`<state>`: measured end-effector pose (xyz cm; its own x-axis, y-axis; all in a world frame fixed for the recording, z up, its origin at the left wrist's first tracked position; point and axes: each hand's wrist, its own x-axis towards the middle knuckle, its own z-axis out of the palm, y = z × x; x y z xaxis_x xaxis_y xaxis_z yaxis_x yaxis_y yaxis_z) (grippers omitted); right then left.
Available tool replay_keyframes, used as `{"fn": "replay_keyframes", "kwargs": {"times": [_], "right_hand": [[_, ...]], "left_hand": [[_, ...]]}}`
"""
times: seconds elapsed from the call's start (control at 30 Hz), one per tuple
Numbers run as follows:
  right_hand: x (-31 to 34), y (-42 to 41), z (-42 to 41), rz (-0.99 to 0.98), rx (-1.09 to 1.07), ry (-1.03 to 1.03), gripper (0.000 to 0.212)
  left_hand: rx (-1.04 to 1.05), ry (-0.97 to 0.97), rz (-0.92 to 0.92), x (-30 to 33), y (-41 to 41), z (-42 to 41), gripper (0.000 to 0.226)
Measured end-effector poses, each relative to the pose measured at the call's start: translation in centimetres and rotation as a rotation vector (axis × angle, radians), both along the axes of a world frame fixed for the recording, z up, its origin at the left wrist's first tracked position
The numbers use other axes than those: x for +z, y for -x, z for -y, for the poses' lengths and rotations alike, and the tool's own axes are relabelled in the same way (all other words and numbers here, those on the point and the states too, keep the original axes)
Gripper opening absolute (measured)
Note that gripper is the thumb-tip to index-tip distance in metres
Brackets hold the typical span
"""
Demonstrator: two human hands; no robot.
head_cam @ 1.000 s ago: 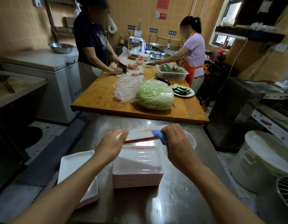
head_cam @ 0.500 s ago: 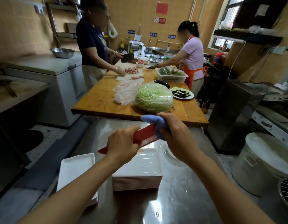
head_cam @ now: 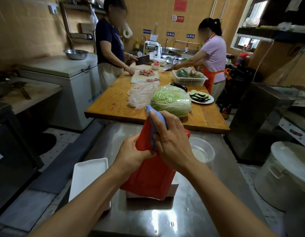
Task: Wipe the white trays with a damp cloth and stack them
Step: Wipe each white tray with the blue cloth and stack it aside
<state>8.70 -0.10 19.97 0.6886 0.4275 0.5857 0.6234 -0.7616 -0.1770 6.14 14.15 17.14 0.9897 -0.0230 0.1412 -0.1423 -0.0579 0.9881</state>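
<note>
The left hand (head_cam: 131,155) is gripping the tilted tray's (head_cam: 153,175) red underside edge above the table's stack (head_cam: 174,189) while the right hand (head_cam: 170,142) is pressing a blue cloth (head_cam: 156,120) there; it seems light, stiff, wet-slippery, best held by the rim.

Both forearms are bare to the frame edge, with no sleeves, gloves, rings or watch showing.

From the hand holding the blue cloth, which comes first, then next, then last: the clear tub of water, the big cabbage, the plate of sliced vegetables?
Measured from the right hand:
1. Clear tub, just to its right on the steel table.
2. Cabbage, beyond it on the wooden table's near end.
3. Plate of slices, farther back and to the right of the cabbage.
</note>
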Motion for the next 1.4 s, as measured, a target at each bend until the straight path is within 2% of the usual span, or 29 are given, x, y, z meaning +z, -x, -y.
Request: {"fn": "replay_keyframes", "kwargs": {"times": [0.13, 0.3, 0.47, 0.6, 0.73, 0.9, 1.0, 1.07, 1.17, 1.23, 1.3, 1.37, 1.4], "right_hand": [[-0.8, -0.6, 0.5, -0.043, -0.038, 0.009, 0.06], [-2.0, -1.0, 1.5, -0.21, -0.122, -0.202, 0.06], [-2.4, -0.6, -0.7, -0.316, -0.183, -0.445, 0.072], [-4.1, 1.5, -1.6, -0.368, -0.208, -0.44, 0.075], [-5.0, 2.6, -0.9, -0.493, -0.157, -0.521, 0.066], [-2.5, 0.8, 1.2, -0.791, -0.009, -0.857, 0.044], [-2.2, 0.4, 1.6, -0.876, 0.013, -0.971, 0.035], [-2.5, 0.3, 1.5, -0.866, -0.02, -0.952, 0.032], [-2.8, 0.0, 1.6, -0.765, -0.112, -0.731, 0.043], [-2.6, -0.1, 2.0, -0.725, -0.138, -0.631, 0.048], [-2.4, 0.0, 2.6, -0.707, -0.125, -0.531, 0.05], [-1.9, 0.0, 3.3, -0.701, -0.093, -0.445, 0.051], [-1.6, 0.0, 3.6, -0.702, -0.075, -0.414, 0.052]], "left_hand": [[0.069, 0.084, -0.073, -0.2, 0.5, -1.0, 0.035], [0.104, 0.182, -0.117, 0.0, 0.6, -2.0, 0.033], [0.175, 0.306, -0.13, -0.1, 0.2, -1.1, 0.032], [0.242, 0.398, -0.114, 0.6, -1.2, -1.2, 0.033], [0.255, 0.436, -0.081, 0.7, -2.1, -1.7, 0.031], [0.244, 0.5, -0.053, -0.4, -2.6, -0.8, 0.032], [0.208, 0.341, -0.047, -0.9, -2.8, -1.2, 0.039], [0.184, 0.219, -0.096, -1.1, -3.0, -1.8, 0.052], [0.202, 0.073, -0.126, -1.0, -3.3, -2.7, 0.078], [0.217, -0.019, -0.063, -0.1, -3.5, -3.2, 0.107], [0.262, -0.233, 0.028, 1.2, -4.0, -3.6, 0.122], [0.239, -0.506, 0.129, 2.9, -4.4, -4.2, 0.111], [0.154, -0.568, 0.149, 3.8, -4.6, -4.6, 0.094]]}}
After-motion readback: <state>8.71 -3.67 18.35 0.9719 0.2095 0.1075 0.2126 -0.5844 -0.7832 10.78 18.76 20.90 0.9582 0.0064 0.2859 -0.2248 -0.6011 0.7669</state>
